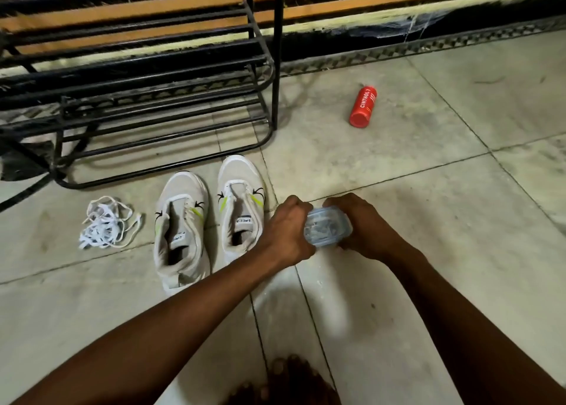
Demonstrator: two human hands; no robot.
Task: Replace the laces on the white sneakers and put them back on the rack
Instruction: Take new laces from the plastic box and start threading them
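Observation:
Two white sneakers with green accents stand side by side on the tiled floor, the left one [180, 230] and the right one [240, 202], both without laces, toes toward the rack. A tangled pile of white laces [105, 224] lies to their left. My left hand [286, 230] and my right hand [366, 227] both grip a small clear plastic packet [326, 227] with pale laces inside, held just right of the sneakers above the floor.
A black metal shoe rack [159, 98] stands behind the sneakers against a slatted wall. A red Cinthol can [363, 107] lies on the floor to the rack's right. Grey tiles spread to the right and in front.

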